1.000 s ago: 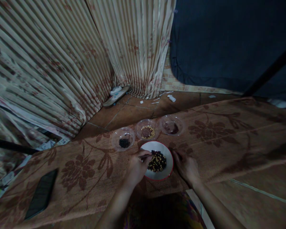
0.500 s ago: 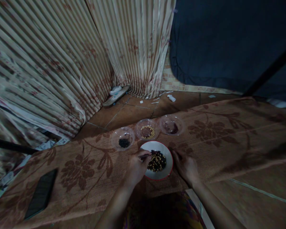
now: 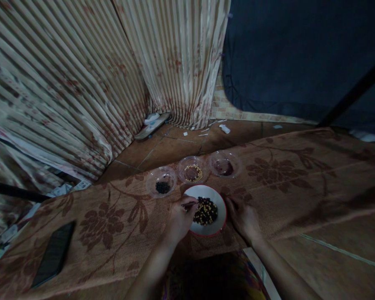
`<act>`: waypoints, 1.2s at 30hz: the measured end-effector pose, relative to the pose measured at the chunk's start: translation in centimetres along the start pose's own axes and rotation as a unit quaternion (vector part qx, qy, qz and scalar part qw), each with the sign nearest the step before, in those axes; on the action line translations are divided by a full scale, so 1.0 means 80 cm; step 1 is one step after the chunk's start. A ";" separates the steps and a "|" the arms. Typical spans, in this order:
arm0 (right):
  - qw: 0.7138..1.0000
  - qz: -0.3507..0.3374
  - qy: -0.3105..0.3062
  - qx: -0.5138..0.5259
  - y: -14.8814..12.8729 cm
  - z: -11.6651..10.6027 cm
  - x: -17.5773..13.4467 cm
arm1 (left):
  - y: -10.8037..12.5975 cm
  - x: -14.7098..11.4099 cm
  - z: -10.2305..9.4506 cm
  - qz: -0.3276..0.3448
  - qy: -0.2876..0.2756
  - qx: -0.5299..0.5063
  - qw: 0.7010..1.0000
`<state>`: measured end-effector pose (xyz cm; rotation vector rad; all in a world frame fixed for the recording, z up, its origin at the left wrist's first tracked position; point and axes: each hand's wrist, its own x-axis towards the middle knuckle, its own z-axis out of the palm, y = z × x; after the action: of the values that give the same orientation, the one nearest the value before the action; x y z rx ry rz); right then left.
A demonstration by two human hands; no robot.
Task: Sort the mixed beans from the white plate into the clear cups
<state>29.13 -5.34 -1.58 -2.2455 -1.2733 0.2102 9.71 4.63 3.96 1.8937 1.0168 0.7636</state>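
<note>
A white bowl with a red rim (image 3: 219, 196) stands on the cloth before me, with mixed black and yellow beans (image 3: 205, 211) in it. My left hand (image 3: 181, 214) reaches over its left side, fingers pinched on a thin dark tool that looks like tweezers (image 3: 189, 204). The tip is over the beans; whether it grips one is too small to tell. My right hand (image 3: 244, 217) rests at the bowl's right rim, fingers loosely bent and apart. Behind the bowl are three clear plastic bowls: one with black beans (image 3: 163, 187), one with yellow beans (image 3: 193, 173), one with dark red beans (image 3: 227, 168).
A brown flowered cloth (image 3: 128, 237) covers the long narrow table. A black phone (image 3: 54, 255) lies at its left end. Beyond the table, scraps of white litter (image 3: 225, 129) lie on the tiled floor below striped curtains (image 3: 181, 62). Dark bars slant in at both sides.
Both hands and all the bowls keep their places. Only a slight shift of the beans under the left fingertips shows.
</note>
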 end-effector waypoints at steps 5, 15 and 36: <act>1.000 0.002 -0.002 0.003 0.000 0.000 0.000 | -0.001 0.000 0.000 0.003 0.002 -0.004 1.000; 1.000 -0.001 -0.006 0.014 0.001 0.001 0.000 | 0.022 0.004 -0.027 -0.019 0.016 -0.039 0.999; 1.000 -0.003 -0.005 0.015 0.004 0.003 -0.001 | 0.013 0.050 -0.050 0.032 0.063 -0.009 0.997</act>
<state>29.25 -5.45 -2.01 -2.2186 -1.2736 0.2371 8.81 9.28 7.19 1.8893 1.0275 0.9367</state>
